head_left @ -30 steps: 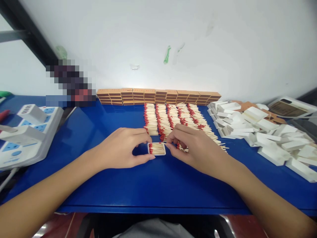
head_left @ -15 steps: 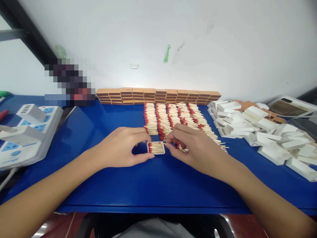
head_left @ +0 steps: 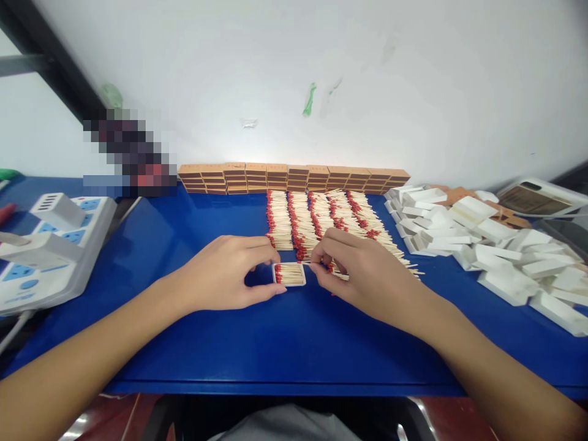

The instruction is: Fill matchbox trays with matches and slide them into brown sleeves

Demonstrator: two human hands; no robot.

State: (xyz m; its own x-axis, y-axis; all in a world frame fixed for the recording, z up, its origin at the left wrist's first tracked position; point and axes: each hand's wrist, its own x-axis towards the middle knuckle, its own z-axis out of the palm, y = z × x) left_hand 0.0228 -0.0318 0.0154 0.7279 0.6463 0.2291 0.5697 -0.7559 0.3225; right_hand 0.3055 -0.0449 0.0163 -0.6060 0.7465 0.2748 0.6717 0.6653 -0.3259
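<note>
A small white matchbox tray (head_left: 297, 283) lies on the blue table, with a layer of matches (head_left: 290, 274) inside, most red heads to the left. My left hand (head_left: 234, 269) grips its left end between thumb and fingers. Just right of the tray, my right hand (head_left: 351, 266) pinches a single match (head_left: 305, 264), its red head pointing left over the tray's upper right corner. Behind both hands are several rows of loose matches (head_left: 301, 211); my right hand covers part of the nearer rows.
Stacked brown matchboxes (head_left: 294, 177) line the wall. A heap of white matchbox trays (head_left: 500, 257) spreads on the right, with a pale device (head_left: 542, 195) behind it. A white power strip (head_left: 87, 257) with plugged-in adapters sits at the left.
My right hand has drawn slightly right, away from the tray, and the match in its fingertips now shows outside the tray's corner. My left hand and the tray have stayed put.
</note>
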